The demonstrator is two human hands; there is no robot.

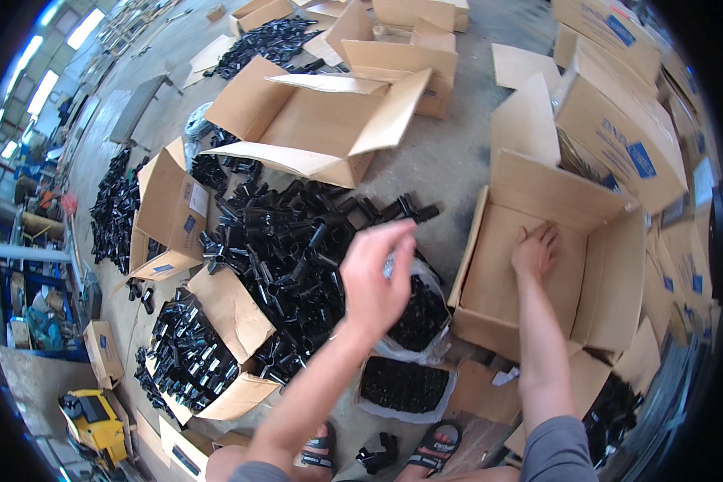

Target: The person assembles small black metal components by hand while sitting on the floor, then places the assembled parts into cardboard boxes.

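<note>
My right hand (537, 251) reaches into an open cardboard box (490, 321) on the right. Its fingers are spread over the brown bottom, and no part shows in its grasp. My left hand (377, 281) is raised in front of a heap of black tubular fittings (285, 257), thumb and fingers apart, with nothing visible in it. Below and beyond this hand, a clear plastic bag (418, 344) holds small black parts. Nearer my feet, a lined box of small black pieces (403, 386) stands on the floor. A loose black fitting (377, 454) lies between my sandals.
A cardboard box filled with black fittings (191, 353) stands at the left. A wide open box (313, 120) lies beyond the heap, and stacked cartons (618, 120) line the right. Another dark pile (265, 46) is farther back. A yellow machine (96, 426) stands lower left.
</note>
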